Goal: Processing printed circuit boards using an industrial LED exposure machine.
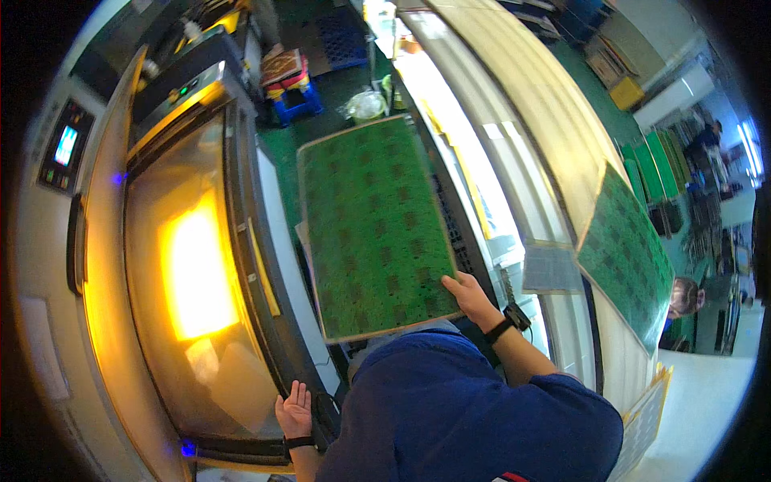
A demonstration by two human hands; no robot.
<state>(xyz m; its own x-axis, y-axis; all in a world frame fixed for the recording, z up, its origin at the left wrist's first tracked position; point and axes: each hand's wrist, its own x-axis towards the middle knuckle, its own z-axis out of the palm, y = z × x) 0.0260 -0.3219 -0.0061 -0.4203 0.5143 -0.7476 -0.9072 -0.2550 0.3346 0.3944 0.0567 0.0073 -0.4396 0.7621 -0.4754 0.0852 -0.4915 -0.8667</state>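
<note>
A large green circuit board panel (pixel 373 233) with rows of darker patches is held out in front of my body. My right hand (pixel 472 297) grips its near right edge, thumb on top; the fingers beneath are hidden. Low on the left, my left hand (pixel 295 410) holds nothing, its palm turned up and fingers stretched out. It is close to the dark near-right edge of a machine bed (pixel 201 265) that glows bright yellow. Both wrists wear dark bands.
The machine's raised lid (pixel 112 265) stands left, beside a control panel (pixel 64 147). On the right, another green panel (pixel 628 253) rests against a long cream-coloured machine cover (pixel 554 96). A blue stool (pixel 295 104) and a bagged bin (pixel 367 106) stand ahead. Another person's head (pixel 686 297) shows far right.
</note>
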